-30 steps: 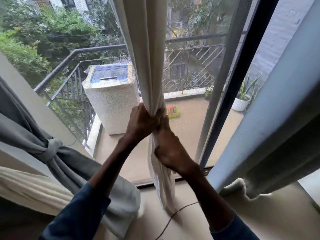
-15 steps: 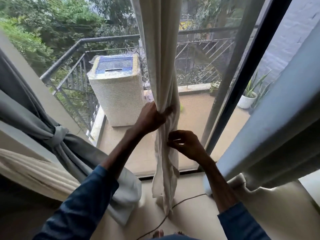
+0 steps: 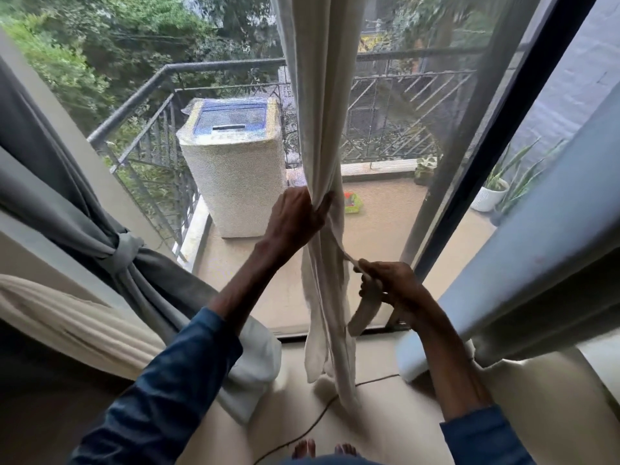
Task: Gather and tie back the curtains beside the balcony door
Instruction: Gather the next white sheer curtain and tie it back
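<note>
A cream curtain hangs bunched in front of the balcony door's glass. My left hand grips the gathered folds at mid height. A narrow strip of the same cream fabric runs from the bundle down to my right hand, which holds it pulled out to the right; its loose end dangles below my fist. The curtain's lower part falls to the floor. At the left a grey curtain is tied back with a knot.
A pale blue curtain hangs at the right beside the dark door frame. Outside stand a covered washing machine, a railing and a potted plant. A thin cable crosses the floor near my bare feet.
My right hand let go of the bundle, took hold of a strip of the fabric and drew it down and right. My left hand kept its grip. The view tilted down.
</note>
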The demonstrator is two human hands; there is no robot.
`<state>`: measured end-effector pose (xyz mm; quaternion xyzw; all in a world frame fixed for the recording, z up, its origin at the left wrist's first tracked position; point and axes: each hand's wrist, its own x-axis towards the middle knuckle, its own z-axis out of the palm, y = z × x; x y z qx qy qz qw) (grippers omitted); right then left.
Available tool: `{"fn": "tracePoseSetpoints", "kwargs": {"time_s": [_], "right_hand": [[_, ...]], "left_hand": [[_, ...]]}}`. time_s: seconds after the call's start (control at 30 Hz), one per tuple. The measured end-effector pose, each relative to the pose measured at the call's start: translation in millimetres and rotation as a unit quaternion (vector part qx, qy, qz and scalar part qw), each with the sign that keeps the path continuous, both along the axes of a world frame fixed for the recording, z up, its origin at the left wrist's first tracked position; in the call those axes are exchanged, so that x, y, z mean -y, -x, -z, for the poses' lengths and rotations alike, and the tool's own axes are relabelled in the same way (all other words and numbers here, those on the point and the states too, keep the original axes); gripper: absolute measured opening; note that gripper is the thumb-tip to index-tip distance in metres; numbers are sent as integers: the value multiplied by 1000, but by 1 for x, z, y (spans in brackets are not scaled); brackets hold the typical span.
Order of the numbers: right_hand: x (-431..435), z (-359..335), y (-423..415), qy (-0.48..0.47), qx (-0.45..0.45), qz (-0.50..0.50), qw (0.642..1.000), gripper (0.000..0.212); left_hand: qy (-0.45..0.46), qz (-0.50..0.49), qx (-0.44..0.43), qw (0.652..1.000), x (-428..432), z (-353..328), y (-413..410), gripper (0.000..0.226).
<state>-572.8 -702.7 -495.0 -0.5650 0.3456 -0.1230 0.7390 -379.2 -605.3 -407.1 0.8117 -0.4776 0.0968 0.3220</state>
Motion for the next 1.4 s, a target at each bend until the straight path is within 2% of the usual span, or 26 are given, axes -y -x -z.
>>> {"fn": "tracePoseSetpoints", "kwargs": {"time_s": [0.1, 0.2, 0.33, 0.5, 0.6, 0.67, 0.73, 0.8, 0.93, 1.07, 1.1, 1.13, 1.17, 1.23, 1.3, 1.33, 1.4], "right_hand": [[2, -8, 5, -96, 48, 23, 994, 24], [1, -12, 10, -129, 64, 8, 990, 23], [-8, -4, 10, -120, 64, -35, 990, 25], [-41, 2, -7, -35, -32, -107, 993, 26], [-61, 2, -28, -45, -11, -127, 991, 24], [-70, 6, -45, -45, -6, -120, 992, 27], [-78, 11, -64, -64, 17, -115, 991, 21], [-88, 12, -84, -113, 52, -94, 988, 9], [-99, 6, -118, -134, 87, 22, 987, 20], [-96, 21, -129, -169, 191, 117, 960, 28], [-95, 26, -129, -155, 216, 117, 957, 36], [-95, 35, -132, -137, 199, 103, 965, 45], [-97, 34, -134, -115, 189, 104, 970, 46], [-88, 56, -140, -64, 139, 117, 981, 31], [-66, 92, -141, 130, 39, 127, 983, 25], [-54, 115, -140, 195, 33, 113, 974, 27], [-39, 146, -139, 254, 11, 74, 964, 29]], "left_hand": [[-26, -46, 27, 998, 0, -3, 2, 53], [-66, -76, 39, 994, 5, -5, 4, 57], [-94, -111, 33, 989, 12, -5, 5, 61], [-100, -110, -23, 989, 20, -6, 13, 56], [-101, -75, -64, 990, 23, -2, 15, 50], [-113, -53, -62, 990, 21, -2, 17, 47], [-111, -33, -55, 992, 18, -4, 23, 47], [-109, -19, -47, 993, 13, -7, 27, 50], [-151, -30, -47, 987, 3, -13, 30, 54], [-243, -69, -76, 965, -5, -21, 34, 59], [-255, -75, -91, 960, -6, -23, 35, 60], [-258, -77, -113, 956, -7, -24, 35, 60], [-255, -73, -137, 954, -7, -24, 35, 59], [-235, -54, -178, 954, -8, -22, 35, 54], [-205, -22, -200, 958, -8, -19, 36, 43], [-185, -7, -206, 961, -9, -16, 37, 35], [-139, 17, -213, 967, -10, -14, 42, 23]]}}
